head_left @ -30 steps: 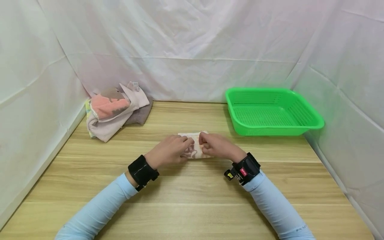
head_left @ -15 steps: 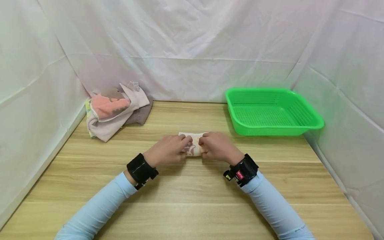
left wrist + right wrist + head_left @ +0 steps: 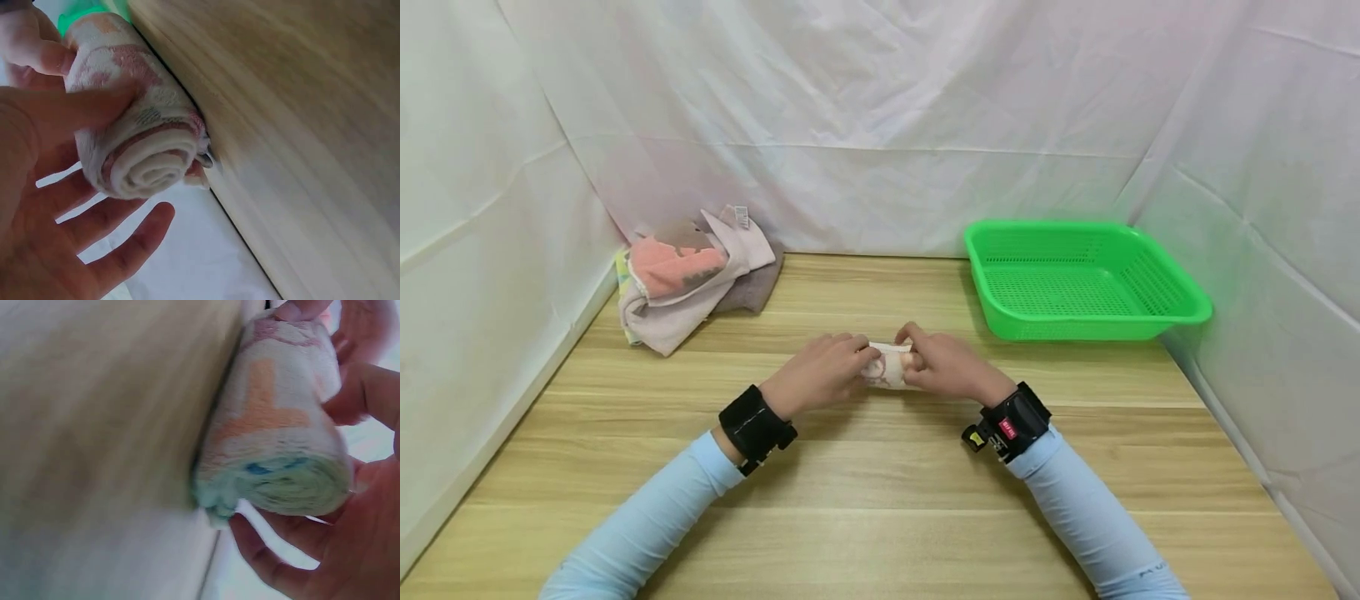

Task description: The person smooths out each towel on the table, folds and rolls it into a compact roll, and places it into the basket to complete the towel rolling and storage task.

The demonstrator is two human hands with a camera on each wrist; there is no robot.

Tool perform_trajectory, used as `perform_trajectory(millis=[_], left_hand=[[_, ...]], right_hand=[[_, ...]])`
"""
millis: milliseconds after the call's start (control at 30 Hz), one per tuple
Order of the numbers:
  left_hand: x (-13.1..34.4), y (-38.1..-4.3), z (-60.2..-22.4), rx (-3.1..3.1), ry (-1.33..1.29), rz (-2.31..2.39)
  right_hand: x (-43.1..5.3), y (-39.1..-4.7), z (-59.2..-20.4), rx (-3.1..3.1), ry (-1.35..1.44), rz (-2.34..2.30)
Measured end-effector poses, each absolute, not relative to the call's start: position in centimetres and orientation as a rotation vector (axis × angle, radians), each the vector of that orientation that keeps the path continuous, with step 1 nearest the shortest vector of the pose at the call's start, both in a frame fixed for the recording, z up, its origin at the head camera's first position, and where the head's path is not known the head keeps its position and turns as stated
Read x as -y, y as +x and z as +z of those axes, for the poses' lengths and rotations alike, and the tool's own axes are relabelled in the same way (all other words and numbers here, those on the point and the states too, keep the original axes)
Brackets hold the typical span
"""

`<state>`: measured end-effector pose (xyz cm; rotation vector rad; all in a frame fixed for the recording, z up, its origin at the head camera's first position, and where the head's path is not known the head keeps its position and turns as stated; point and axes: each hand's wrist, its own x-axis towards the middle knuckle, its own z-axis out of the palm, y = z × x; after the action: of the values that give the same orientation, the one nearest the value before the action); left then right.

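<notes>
The person's left hand (image 3: pixel 820 375) and right hand (image 3: pixel 953 367) grasp opposite ends of a rolled patterned towel (image 3: pixel 891 367), thumbs on it, between them at the wood-grain table (image 3: pixel 880 492). Beyond the left hand sits a heap of towels (image 3: pixel 681 279); beyond the right, a green plastic basket (image 3: pixel 1075 328).

probably a makeshift booth: white sheets (image 3: pixel 880 92) wall in a wood-grain table (image 3: pixel 880 508).

The rolled towel (image 3: pixel 153 119) looks fuzzy, matt cloth; the tabletop (image 3: pixel 880 483) smooth, wood-grained; the basket (image 3: pixel 1075 327) glossy plastic; the backdrop (image 3: pixel 865 117) creased cloth.
</notes>
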<state>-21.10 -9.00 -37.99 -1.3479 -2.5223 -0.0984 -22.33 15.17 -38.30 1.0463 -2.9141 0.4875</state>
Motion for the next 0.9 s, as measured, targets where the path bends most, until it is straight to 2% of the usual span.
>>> perform_trajectory(millis=[167, 400, 700, 900], left_hand=[[9.0, -21.3, -38.3, 2.591, -1.347, -0.024], [9.1, -21.5, -38.4, 2.774, -1.316, -0.200], [9.0, -22.0, -38.8, 2.612, -1.360, -0.202], [9.4, -21.8, -38.4, 2.590, -1.340, -0.194]], right_hand=[[-14.8, -21.2, -36.8, 2.794, 1.065, 0.197], [-14.1, -20.3, -36.6, 2.681, 1.125, -0.036], [-14.9, -22.1, -38.4, 2.819, 1.117, 0.279], [-15.2, -22.5, -38.6, 2.897, 1.144, 0.761]])
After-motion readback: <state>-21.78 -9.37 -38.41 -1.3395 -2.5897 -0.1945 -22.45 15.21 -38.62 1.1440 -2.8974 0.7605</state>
